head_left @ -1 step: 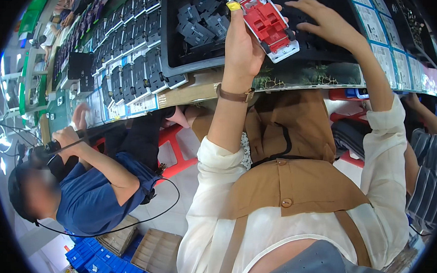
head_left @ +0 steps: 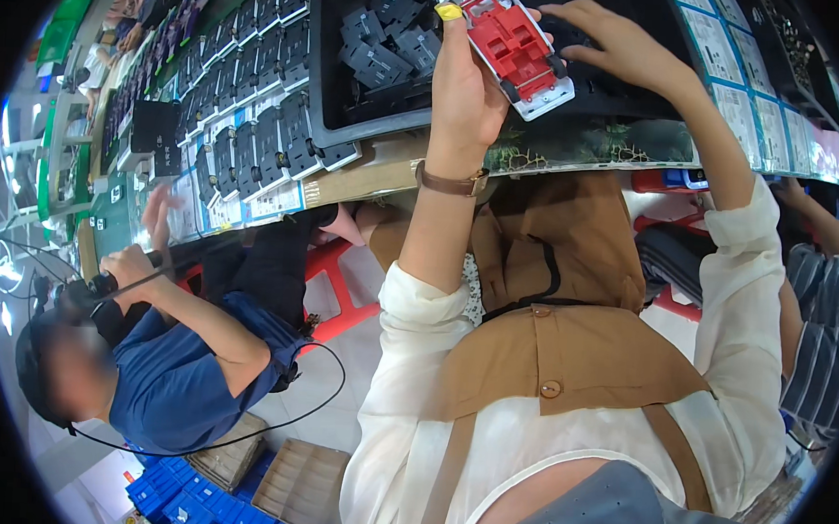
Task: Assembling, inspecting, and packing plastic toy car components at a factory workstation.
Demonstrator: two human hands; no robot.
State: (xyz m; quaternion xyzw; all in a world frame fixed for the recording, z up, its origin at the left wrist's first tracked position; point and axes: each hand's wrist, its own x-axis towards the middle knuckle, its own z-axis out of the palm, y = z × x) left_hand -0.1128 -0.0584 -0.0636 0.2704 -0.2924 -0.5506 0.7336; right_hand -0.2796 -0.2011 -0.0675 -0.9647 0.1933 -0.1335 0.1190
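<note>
My left hand (head_left: 468,98) is closed round a toy car (head_left: 518,47), its thumb on the near side with a yellow cover (head_left: 448,12) on the tip. The car is tilted, red underside up, with a white body edge and small black wheels. Just right of it, my right hand (head_left: 625,50) has its fingers stretched out and apart, and I see nothing in them. Both hands are above a black tray (head_left: 350,130) with loose dark grey plastic parts (head_left: 388,47) in its left part. Some fingers of my left hand are hidden behind the car.
Rows of black-and-white assembled pieces (head_left: 255,149) stand on the table left of the tray. Printed sheets (head_left: 729,65) lie to the right. At lower left sits a person in blue (head_left: 191,373); another person's striped sleeve (head_left: 818,349) shows at right. Blue bins (head_left: 198,497) are on the floor.
My right hand has shifted slightly left, closer to the toy car. The hand of the person at left has moved a little. My left hand keeps its hold.
</note>
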